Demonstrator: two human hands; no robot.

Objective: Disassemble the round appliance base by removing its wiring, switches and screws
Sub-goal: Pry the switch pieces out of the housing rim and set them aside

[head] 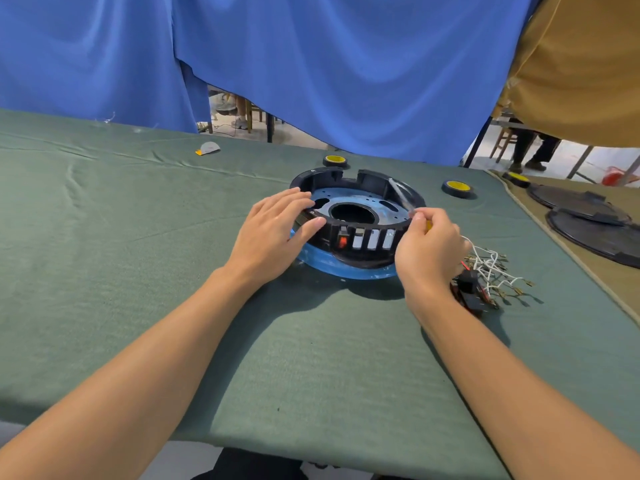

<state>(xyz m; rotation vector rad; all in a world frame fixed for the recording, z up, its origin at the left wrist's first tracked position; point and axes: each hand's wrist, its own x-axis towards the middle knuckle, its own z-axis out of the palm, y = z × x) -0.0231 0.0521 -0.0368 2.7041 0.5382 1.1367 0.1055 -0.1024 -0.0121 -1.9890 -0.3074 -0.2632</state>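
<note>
The round black and blue appliance base [360,206] lies in the middle of the green cloth, open side up. One red-lit switch [343,240] sits in its front wall beside several empty slots. My left hand [273,230] rests on the base's left rim with straight fingers. My right hand [427,240] grips a screwdriver [401,195] by its yellow handle; the blurred shaft points up and back over the right rim. A bundle of white wires with terminals [491,268] and black switches [469,289] lies on the cloth just right of my right hand.
Two black-and-yellow tape rolls [335,161] [457,188] lie behind the base, a third [516,178] further right. Two dark round covers [588,216] rest on a tan cloth at the right. A small grey object [207,148] lies far left. Blue curtains hang behind.
</note>
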